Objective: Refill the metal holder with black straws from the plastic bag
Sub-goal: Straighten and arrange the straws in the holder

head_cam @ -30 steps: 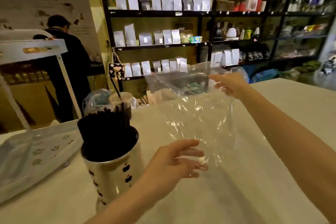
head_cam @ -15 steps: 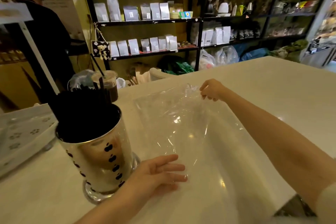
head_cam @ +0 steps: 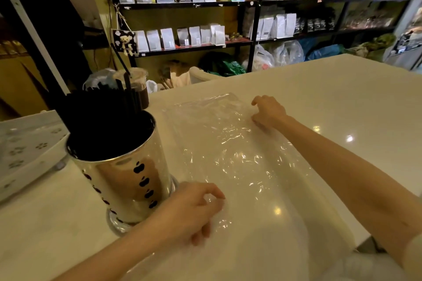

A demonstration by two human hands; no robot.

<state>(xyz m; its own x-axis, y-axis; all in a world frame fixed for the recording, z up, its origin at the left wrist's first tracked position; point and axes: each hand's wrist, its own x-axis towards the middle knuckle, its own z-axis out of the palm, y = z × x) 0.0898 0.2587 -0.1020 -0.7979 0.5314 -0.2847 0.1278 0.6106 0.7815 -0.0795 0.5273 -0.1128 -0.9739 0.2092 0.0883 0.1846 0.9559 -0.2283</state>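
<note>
A shiny metal holder (head_cam: 127, 180) with black spots stands on the white counter at the left, packed with black straws (head_cam: 102, 121). Right of it the clear plastic bag (head_cam: 228, 143) lies flat on the counter and looks empty. My left hand (head_cam: 194, 210) rests on the bag's near end, just right of the holder's base, fingers curled onto the film. My right hand (head_cam: 269, 112) is at the bag's far right corner, fingers bent down and pinching its edge.
An iced drink cup (head_cam: 137, 84) with a black straw stands just behind the holder. A white patterned tray (head_cam: 25, 153) sits at the far left. The counter (head_cam: 342, 102) stretches to the right. Shelves of pouches (head_cam: 182, 36) and a person in black (head_cam: 52, 18) are beyond it.
The bag, held up in the air by my right hand a second ago, now lies flat on the counter. Both hands came down with it, and my view has tilted downward.
</note>
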